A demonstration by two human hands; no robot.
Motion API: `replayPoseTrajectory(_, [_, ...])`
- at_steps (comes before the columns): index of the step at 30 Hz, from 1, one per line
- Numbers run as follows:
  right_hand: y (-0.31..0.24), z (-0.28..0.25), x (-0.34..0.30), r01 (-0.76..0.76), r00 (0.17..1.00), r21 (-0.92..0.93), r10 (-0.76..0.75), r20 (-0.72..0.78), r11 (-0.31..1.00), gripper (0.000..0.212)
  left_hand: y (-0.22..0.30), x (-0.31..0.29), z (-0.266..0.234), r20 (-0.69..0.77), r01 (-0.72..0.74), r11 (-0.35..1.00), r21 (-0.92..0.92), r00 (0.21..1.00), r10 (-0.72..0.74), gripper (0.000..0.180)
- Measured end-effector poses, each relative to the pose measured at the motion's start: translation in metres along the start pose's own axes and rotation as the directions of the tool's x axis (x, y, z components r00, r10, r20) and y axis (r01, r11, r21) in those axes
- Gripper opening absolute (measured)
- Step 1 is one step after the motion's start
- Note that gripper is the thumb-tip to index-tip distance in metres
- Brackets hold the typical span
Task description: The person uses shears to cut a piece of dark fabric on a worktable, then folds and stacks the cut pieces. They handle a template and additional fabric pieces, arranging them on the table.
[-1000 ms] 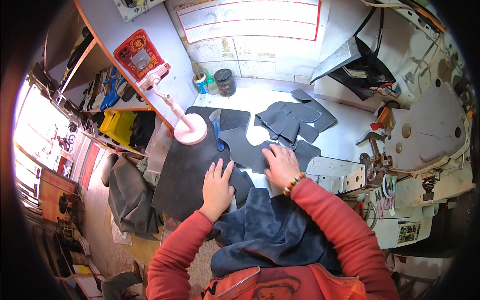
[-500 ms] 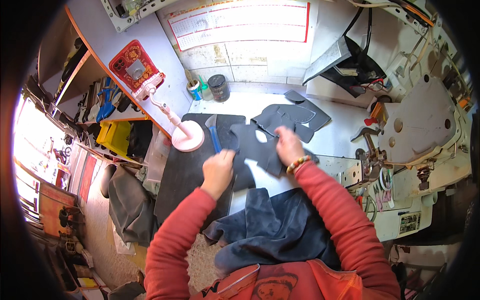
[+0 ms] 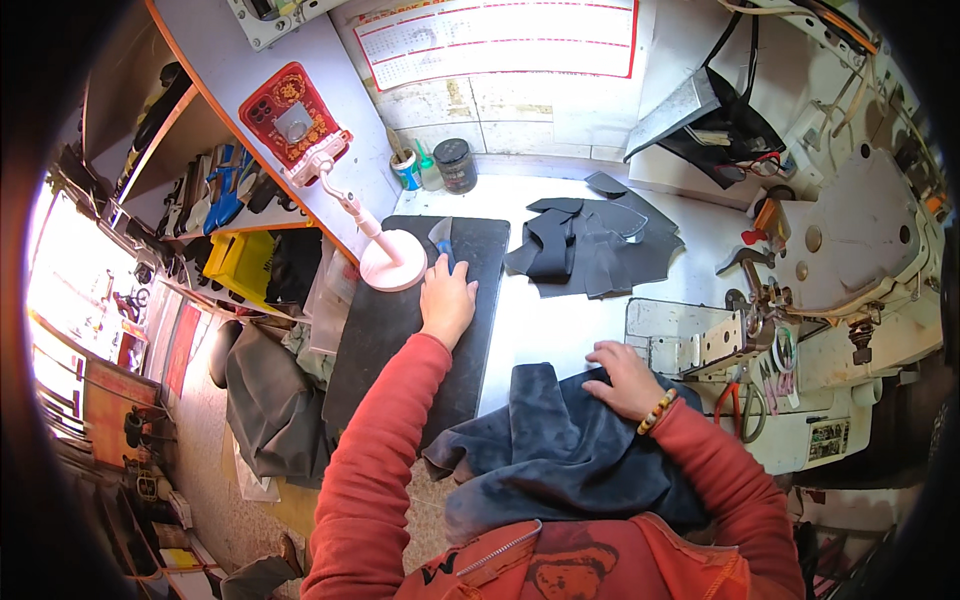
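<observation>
the dark cut pieces [image 3: 605, 245] that were under the hands a second ago now lie with the others in one overlapping heap toward the back of the counter [image 3: 530, 325], to the right of the black mat [image 3: 465, 350]. both hands have come off them. the left hand [image 3: 448, 300] has gone to the knife [image 3: 443, 240] on the mat, its fingers over the blue handle, though i cannot tell whether its grip has closed on it. the right hand [image 3: 625, 385] has drawn back to the dark blue cloth [image 3: 570, 440] and rests there, grip released, fingers loosely bent. i judge that sorting the pieces has given way to handling the knife.
</observation>
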State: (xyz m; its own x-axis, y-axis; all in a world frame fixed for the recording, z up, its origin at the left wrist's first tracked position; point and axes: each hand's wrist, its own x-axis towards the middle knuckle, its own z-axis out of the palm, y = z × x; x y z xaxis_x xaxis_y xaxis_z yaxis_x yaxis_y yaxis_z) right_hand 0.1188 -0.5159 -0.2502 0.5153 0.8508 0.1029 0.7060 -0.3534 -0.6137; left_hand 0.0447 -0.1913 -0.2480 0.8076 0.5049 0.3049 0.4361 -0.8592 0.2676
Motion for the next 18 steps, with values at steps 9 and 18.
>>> replayPoseTrajectory(9, [0.001,0.026,0.001,0.088,0.962,-0.03,-0.093,-0.258,0.996,0.025,-0.004,0.047,0.012,0.009,0.22,0.968,-0.123,0.975,-0.22,0.036])
replayPoseTrajectory(18, [0.002,0.023,0.001,0.081,0.962,-0.008,-0.08,-0.261,0.997,0.026,0.005,0.103,0.022,-0.079,0.201,0.926,-0.32,0.968,-0.237,0.03])
